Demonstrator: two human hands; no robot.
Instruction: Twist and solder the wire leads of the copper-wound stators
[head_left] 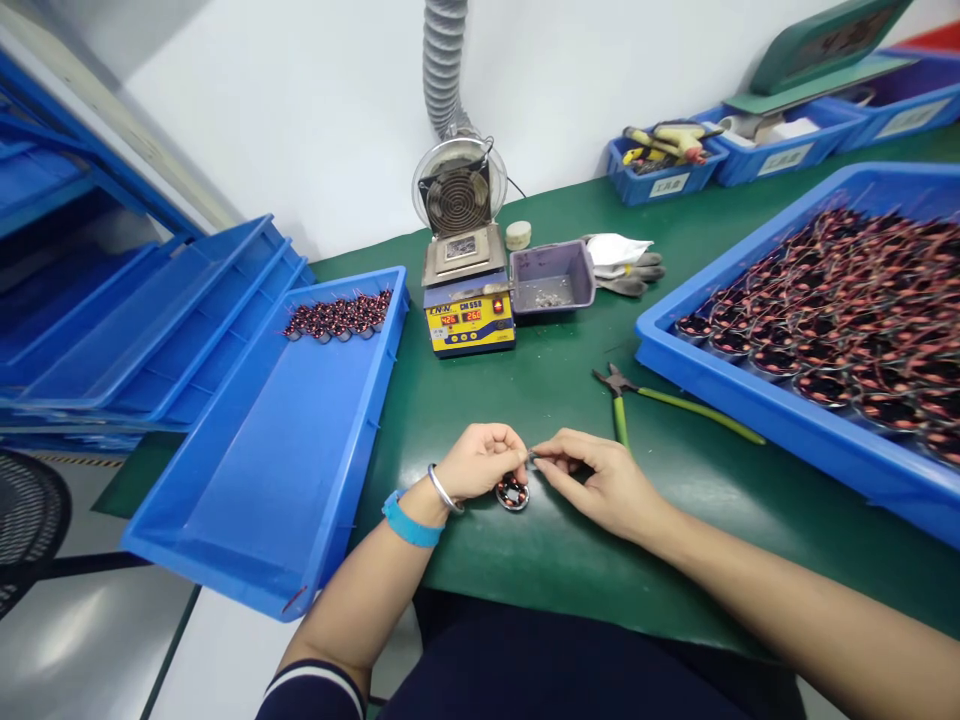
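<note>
Coil: small wound ring coil (513, 492) with reddish copper windings sits at the near edge of the green mat (555, 540), directly between your hands, touching or just above the mat; which of the two cannot be told.
Left hand: your left hand (482, 463) is curled over the coil's upper left side, fingers closed on its rim. Keep that hold steady so the ring does not turn while the other hand works.
Right hand: your right hand (592, 478) pinches something thin at the coil's top, thumb and forefinger pressed together; it reads as a lead wire, too small to confirm. Pull along the wire's line, not sideways, to spare the winding.
Cutters: green-handled cutters (637, 395) lie just beyond your right hand, jaws closed, within easy reach.
Left tray: blue tray (300, 450) to your left holds one short row of coils (339, 315) at its far end. Set pieces down in line with that row.
Right tray: large blue tray (750, 400) on the right is packed with like coils.
Solder pot: yellow-fronted unit (469, 318) with lit red digits stands further back; judge it hot and keep bare fingers off its top.
Rear: grey dish (553, 277), gloves (626, 265), fume hose (444, 60).
</note>
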